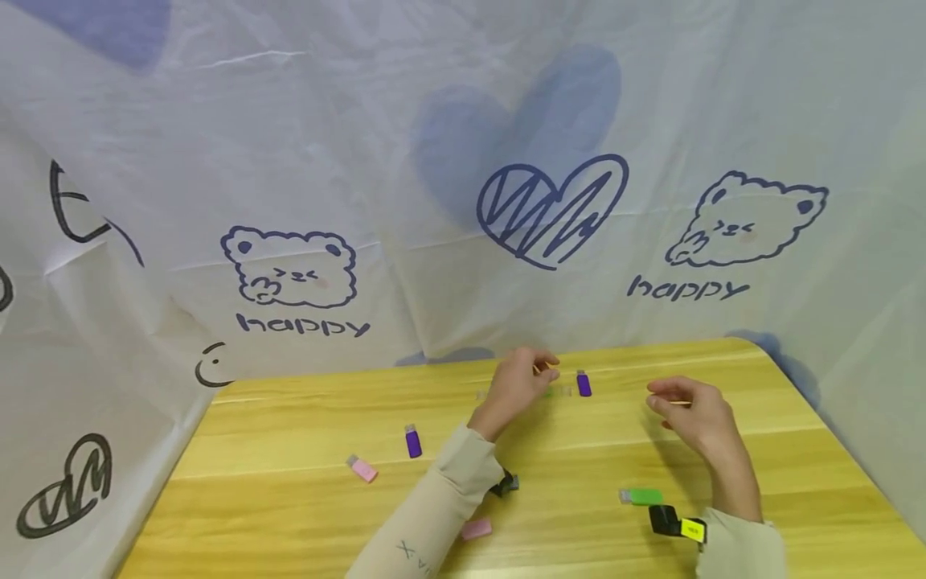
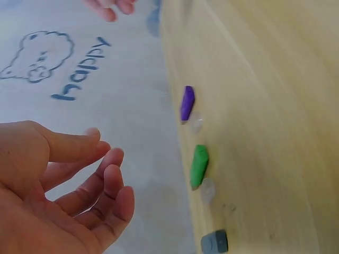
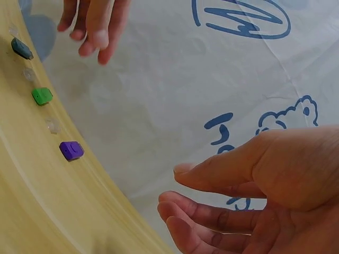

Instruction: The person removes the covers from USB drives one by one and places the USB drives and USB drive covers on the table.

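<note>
Clock positions are taken from the head view, twelve o'clock at the far edge of the worktop (image 1: 260, 515).

Left hand (image 1: 515, 390): raised above the row near twelve, fingers loosely bent, thumb lying close to the index finger; nothing is visible in the grip. Right hand (image 1: 696, 412): raised near two, thumb and fingers spread apart, grip holding nothing. Both appear held high so as not to disturb the pieces.

The far purple stick (image 1: 584, 383) lies between the hands, at three o'clock from the left and just past nine from the right, touching neither. Its long axis runs nearly twelve to six, plug towards twelve. In the right wrist view it ends a row with a row green stick (image 3: 42, 96) and a dark grey stick (image 3: 21, 48), clear pieces (image 3: 52, 125) between them; the alternation looks deliberate.

The loose sticks lie flat, probably stable, in no evident order. The near purple stick (image 1: 413, 442) points its plug towards twelve, the upper pink stick (image 1: 362, 468) towards ten, and the loose green stick (image 1: 644, 497) towards nine. The lower pink stick (image 1: 477, 528) is partly hidden by the left sleeve (image 1: 434, 511); plug direction cannot be told.
</note>
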A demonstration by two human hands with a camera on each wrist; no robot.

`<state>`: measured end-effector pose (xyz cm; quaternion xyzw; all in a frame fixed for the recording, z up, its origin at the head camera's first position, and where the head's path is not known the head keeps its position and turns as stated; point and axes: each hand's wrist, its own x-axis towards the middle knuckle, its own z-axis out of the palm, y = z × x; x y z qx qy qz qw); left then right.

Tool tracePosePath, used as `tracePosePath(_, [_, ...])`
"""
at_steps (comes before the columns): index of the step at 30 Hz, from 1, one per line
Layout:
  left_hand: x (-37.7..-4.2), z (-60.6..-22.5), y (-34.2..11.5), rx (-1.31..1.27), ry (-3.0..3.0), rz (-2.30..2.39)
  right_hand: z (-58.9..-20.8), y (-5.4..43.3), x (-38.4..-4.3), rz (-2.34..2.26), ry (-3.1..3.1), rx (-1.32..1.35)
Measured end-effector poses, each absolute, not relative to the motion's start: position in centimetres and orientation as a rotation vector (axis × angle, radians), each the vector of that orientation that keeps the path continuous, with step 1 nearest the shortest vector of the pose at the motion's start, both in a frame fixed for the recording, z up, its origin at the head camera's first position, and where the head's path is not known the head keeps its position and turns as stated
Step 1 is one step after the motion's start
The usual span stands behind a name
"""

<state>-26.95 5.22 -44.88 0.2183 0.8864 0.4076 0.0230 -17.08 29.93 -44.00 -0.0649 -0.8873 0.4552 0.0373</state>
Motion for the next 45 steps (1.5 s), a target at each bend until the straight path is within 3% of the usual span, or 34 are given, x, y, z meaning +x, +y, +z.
tracePosePath(20, [-21.6,-45.9,-2.8,0.615,2.631,1.760,-43.9,27.1,-17.9,1.279,-2.803,-0.010])
tracePosePath(30, [-21.1,-45.9,-4.8,0.525,2.645,1.846,-43.3,27.2,-16.8,1.174,-2.942,0.210])
tracePosePath(45, [-21.5,-45.3,-7.1,0.438,2.630,1.895,-45.6,28.5,-13.8,1.120,-3.199,0.567])
